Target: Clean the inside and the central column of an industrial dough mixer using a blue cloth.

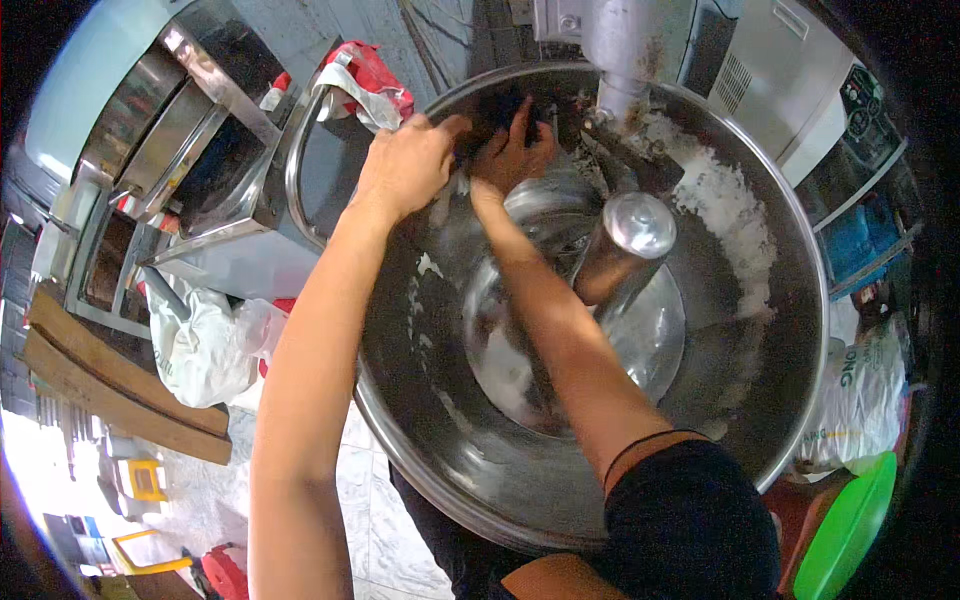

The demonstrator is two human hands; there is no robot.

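Before me stands the large stainless-steel bowl [592,502] of a floor-standing dough mixer. A metal centre post [637,232] rises inside it, beside a curved metal mixing arm [555,199]. My left hand [409,161] is at the far left rim, its fingers curled over toward the inside. Lower in the bowl, my right hand [517,154] reaches to the far wall with its fingers bent and partly spread. Deep shadow lies between the hands, so anything in the fingers is hidden. White, floury residue [724,202] clings to the right wall; smaller streaks mark the left.
The mixer's grey head column [622,45] comes down over the far rim. A curved metal bar [296,172] and a red-and-white cloth [364,82] are at the left. Plastic bags [202,345] and brown boards [127,382] lie nearby. A green plastic item [847,532] stands lower right.
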